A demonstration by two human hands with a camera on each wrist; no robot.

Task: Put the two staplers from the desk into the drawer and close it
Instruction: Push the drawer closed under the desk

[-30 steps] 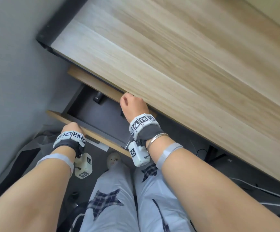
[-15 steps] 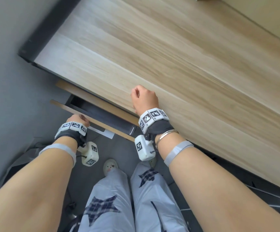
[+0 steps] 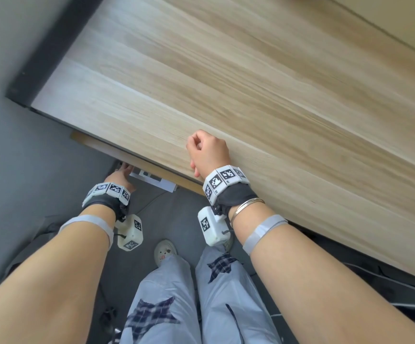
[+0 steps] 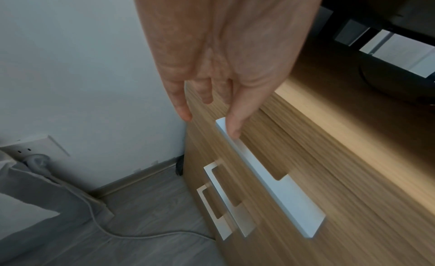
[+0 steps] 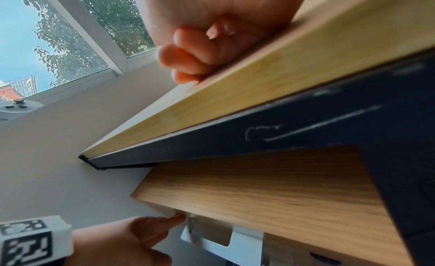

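From the head view, the left hand (image 3: 120, 178) reaches with straight fingers to the drawer (image 3: 137, 157) front at about 9 o'clock, the drawer pushed in under the desk (image 3: 251, 95). The right hand (image 3: 207, 152) rests curled and holding nothing on the desk edge.

At the left wrist, fingertips (image 4: 233, 128) touch the white handle (image 4: 270, 177); a wall socket (image 4: 33, 149) sits at 8 o'clock.

At the right wrist, a window (image 5: 58, 37) shows at 10 o'clock. The staplers are out of sight.
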